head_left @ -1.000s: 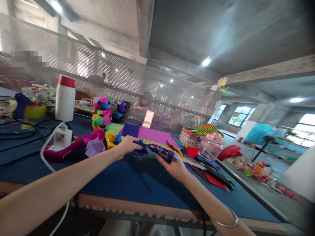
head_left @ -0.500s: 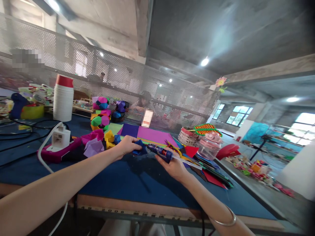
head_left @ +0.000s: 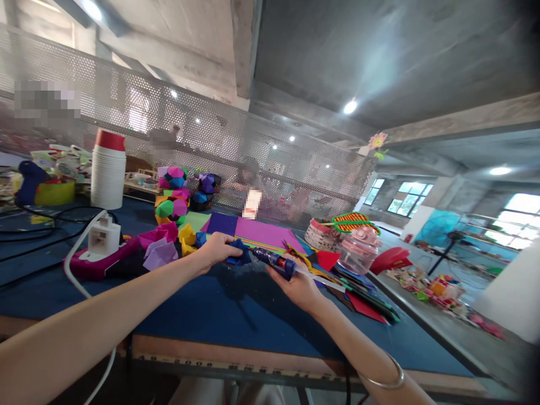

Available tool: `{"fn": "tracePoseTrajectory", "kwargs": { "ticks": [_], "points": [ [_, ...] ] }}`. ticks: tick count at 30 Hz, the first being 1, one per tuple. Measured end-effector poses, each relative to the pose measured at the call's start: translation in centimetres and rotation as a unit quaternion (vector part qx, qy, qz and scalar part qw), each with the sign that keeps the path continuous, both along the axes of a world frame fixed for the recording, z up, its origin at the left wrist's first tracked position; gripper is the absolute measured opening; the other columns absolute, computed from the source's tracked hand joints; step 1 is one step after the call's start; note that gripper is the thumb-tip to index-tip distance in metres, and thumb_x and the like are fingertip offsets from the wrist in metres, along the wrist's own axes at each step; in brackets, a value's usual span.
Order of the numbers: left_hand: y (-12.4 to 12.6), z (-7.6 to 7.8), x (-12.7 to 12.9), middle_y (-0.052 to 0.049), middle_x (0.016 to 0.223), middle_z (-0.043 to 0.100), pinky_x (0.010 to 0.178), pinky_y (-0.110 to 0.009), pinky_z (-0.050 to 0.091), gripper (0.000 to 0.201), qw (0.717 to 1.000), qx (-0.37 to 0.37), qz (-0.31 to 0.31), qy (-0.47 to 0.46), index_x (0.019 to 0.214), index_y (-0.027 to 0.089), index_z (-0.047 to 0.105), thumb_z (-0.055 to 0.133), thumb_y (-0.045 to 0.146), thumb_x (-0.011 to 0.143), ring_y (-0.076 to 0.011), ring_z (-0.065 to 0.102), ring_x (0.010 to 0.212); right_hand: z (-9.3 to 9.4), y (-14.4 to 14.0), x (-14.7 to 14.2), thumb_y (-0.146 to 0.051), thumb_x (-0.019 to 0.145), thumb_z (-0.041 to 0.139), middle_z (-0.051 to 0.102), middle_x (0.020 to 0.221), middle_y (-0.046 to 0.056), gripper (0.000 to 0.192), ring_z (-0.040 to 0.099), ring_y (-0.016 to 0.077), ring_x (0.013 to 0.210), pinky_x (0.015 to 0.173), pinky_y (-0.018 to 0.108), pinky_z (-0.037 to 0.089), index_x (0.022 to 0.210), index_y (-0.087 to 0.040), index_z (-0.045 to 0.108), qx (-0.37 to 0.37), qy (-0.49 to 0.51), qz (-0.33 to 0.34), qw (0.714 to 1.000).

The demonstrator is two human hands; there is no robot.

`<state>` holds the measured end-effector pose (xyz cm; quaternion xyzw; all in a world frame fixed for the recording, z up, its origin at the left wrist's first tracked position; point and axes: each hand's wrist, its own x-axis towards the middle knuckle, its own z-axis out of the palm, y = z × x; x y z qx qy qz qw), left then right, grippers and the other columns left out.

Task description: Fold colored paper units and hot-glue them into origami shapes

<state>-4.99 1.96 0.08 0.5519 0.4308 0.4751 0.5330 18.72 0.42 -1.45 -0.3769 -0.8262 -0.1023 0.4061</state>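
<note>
head view: the left hand [head_left: 216, 250] pinches a folded dark blue paper piece [head_left: 239, 253] between thumb and fingers, held just above the blue table [head_left: 202, 315], about midway along it and nearer the far edge. the right hand [head_left: 297, 286] is closed around a blue glue gun [head_left: 274, 261], whose nozzle touches the paper piece. a clear glue stick [head_left: 320, 278] juts from the gun's rear toward the table's right edge. left of the hands lie loose folded paper scraps [head_left: 162, 247] and a white plug on a pink power strip [head_left: 101, 250]. stacked coloured sheets [head_left: 257, 232] lie just behind the hands. paper balls [head_left: 172, 194] and a stack of white cups [head_left: 108, 171] stand toward the far left corner.
</note>
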Motion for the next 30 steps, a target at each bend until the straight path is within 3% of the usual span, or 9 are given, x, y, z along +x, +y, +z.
{"fn": "tracePoseTrajectory", "kwargs": {
  "ticks": [14, 18, 24, 30],
  "points": [
    [-0.3, 0.6, -0.2, -0.003, 0.054, 0.065, 0.051, -0.027, 0.049, 0.028, 1.0, 0.007, 0.029, -0.006, 0.071, 0.009, 0.069, 0.078, 0.023, 0.049, -0.0149, 0.061, 0.049, 0.0, -0.1, 0.0, -0.043, 0.08, 0.059, 0.068, 0.088, 0.007, 0.025, 0.063, 0.023, 0.085, 0.08, 0.035, 0.051, 0.088, -0.02, 0.067, -0.027, 0.018, 0.008, 0.999],
    [-0.3, 0.8, -0.3, -0.003, 0.056, 0.065, 0.053, -0.026, 0.05, 0.028, 0.999, 0.006, 0.026, -0.024, 0.072, 0.008, 0.069, 0.078, 0.024, 0.05, -0.0138, 0.06, 0.05, 1.0, -0.6, 0.3, -0.043, 0.082, 0.057, 0.07, 0.091, 0.006, 0.028, 0.064, 0.0243, 0.087, 0.08, 0.036, 0.05, 0.095, -0.02, 0.068, -0.104, 0.019, 0.007, 0.994],
    [-0.2, 0.6, -0.3, -0.006, 0.061, 0.067, 0.051, -0.026, 0.049, 0.031, 1.0, 0.007, 0.013, -0.01, 0.076, 0.008, 0.069, 0.077, 0.027, 0.053, -0.0136, 0.06, 0.052, 2.2, -0.7, 3.6, -0.051, 0.078, 0.058, 0.072, 0.084, 0.009, 0.041, 0.066, 0.0297, 0.083, 0.075, 0.038, 0.05, 0.091, -0.014, 0.07, -0.191, 0.052, -0.111, 0.974],
    [-0.7, 1.0, 0.0, -0.005, 0.059, 0.067, 0.05, -0.025, 0.048, 0.03, 1.0, 0.001, 0.012, 0.004, 0.076, 0.008, 0.069, 0.078, 0.024, 0.052, -0.0131, 0.059, 0.049, 1.1, -0.2, 7.4, -0.052, 0.077, 0.058, 0.072, 0.094, 0.009, 0.047, 0.064, 0.0294, 0.091, 0.082, 0.037, 0.047, 0.1, -0.013, 0.068, -0.257, 0.076, -0.111, 0.957]
  ]
}}
